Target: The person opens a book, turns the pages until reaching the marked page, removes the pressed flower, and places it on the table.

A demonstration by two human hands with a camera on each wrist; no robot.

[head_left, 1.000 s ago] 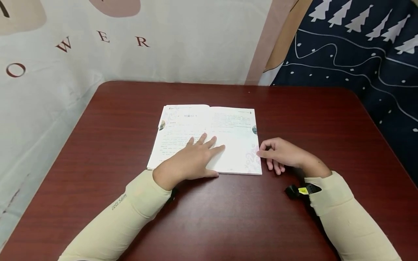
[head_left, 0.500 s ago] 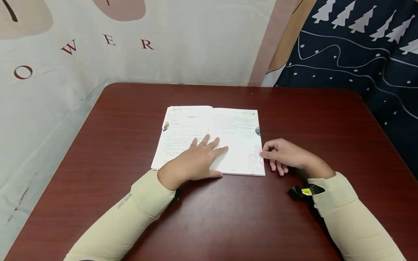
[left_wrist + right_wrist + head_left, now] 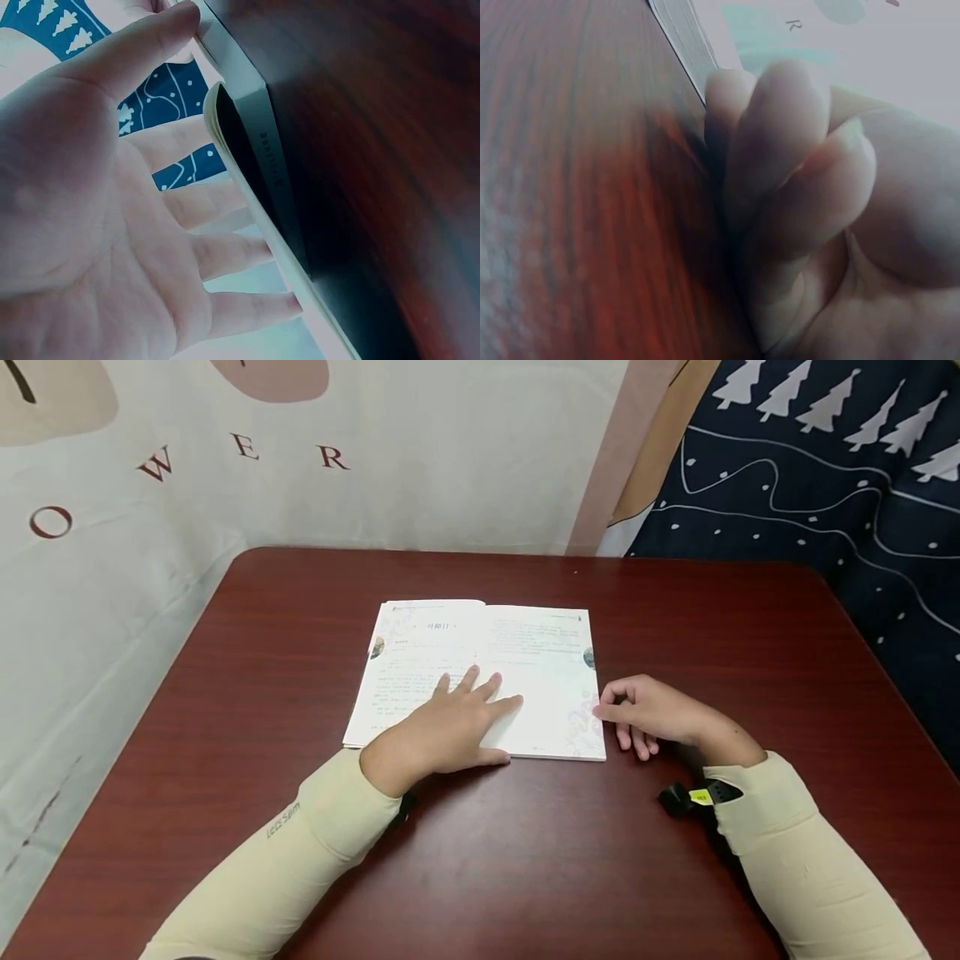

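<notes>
Resting the left hand (image 3: 442, 727) on the near middle of the open book (image 3: 487, 639), fingers spread, gripping nothing; holding the right hand (image 3: 652, 714), fingers curled, nearer the book's right edge; cannot tell whether pinching it; finding the book lying leftward of those fingers, long axis running sideways.

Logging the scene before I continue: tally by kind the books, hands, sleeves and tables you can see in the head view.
Books: 1 (open book)
Hands: 2 (left hand, right hand)
Sleeves: 2 (left sleeve, right sleeve)
Tables: 1 (reddish-brown table)
Total: 6
</notes>
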